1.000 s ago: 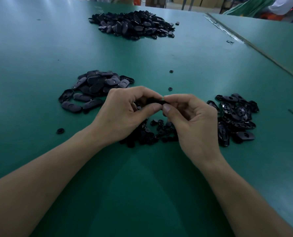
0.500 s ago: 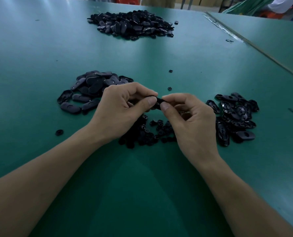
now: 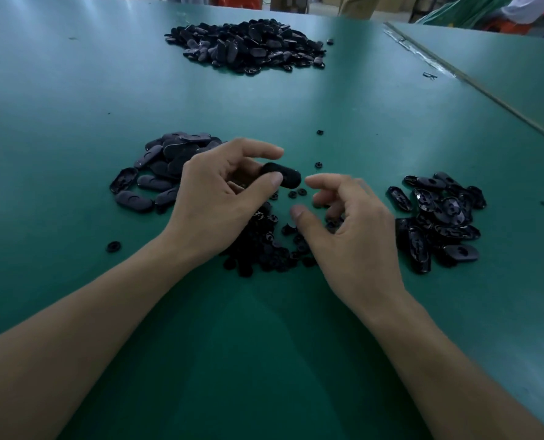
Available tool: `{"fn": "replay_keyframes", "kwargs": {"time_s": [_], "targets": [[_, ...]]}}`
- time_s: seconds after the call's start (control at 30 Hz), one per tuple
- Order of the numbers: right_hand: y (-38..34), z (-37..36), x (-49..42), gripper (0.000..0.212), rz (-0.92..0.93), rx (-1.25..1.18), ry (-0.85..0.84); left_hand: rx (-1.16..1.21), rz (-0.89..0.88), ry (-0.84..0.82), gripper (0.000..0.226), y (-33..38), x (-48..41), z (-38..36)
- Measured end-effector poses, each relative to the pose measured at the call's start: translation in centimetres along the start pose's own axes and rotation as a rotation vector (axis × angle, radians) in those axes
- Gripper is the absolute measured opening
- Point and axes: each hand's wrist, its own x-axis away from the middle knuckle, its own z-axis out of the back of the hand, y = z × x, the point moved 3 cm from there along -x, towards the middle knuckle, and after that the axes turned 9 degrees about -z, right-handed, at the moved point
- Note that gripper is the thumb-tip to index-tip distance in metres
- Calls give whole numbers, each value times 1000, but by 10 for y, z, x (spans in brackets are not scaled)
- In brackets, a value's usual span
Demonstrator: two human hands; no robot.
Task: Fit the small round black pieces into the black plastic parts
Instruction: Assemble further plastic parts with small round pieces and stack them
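My left hand (image 3: 220, 201) pinches one oval black plastic part (image 3: 282, 176) between thumb and fingers, a little above the table. My right hand (image 3: 343, 230) hovers just right of it with loosely curled fingers and holds nothing; it is slightly blurred. Below both hands lies a heap of small round black pieces (image 3: 264, 249), partly hidden by the hands. A pile of oval black parts (image 3: 162, 173) lies left of my left hand. Another pile of oval parts (image 3: 439, 217), showing their hollow sides, lies to the right.
A large heap of black parts (image 3: 248, 47) sits at the far middle of the green table (image 3: 74, 106). Stray round pieces (image 3: 113, 246) lie at the left, and others (image 3: 320, 132) beyond the hands. A seam (image 3: 474, 87) to a second table runs along the right. People stand at the far edge.
My hands have parted: the right hand let go of the oval part and dropped back to the right. The left hand keeps the part, now plainly visible.
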Motion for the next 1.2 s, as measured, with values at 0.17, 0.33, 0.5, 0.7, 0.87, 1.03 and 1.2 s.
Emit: {"fn": "replay_keyframes", "kwargs": {"time_s": [0.17,0.33,0.5,0.7,0.87,1.03,1.2], "targets": [[1,-12,0,30,57,294,-181,-36,23,61,16,-2,-1,0],[2,-13,-2,14,60,277,-167,-24,45,90,15,-5,-1,2],[2,-13,-2,14,62,260,-134,12,83,107,19,-8,0,2],[-1,-13,0,24,69,256,-171,49,149,122,21,-11,-1,3],[-1,-13,-1,14,65,272,-174,33,152,113,20,-10,-1,4],[-2,-12,-2,12,73,292,-170,30,152,94,20,-11,-1,2],[-3,-11,-1,14,76,325,-175,32,130,101,16,-12,-1,1]]}}
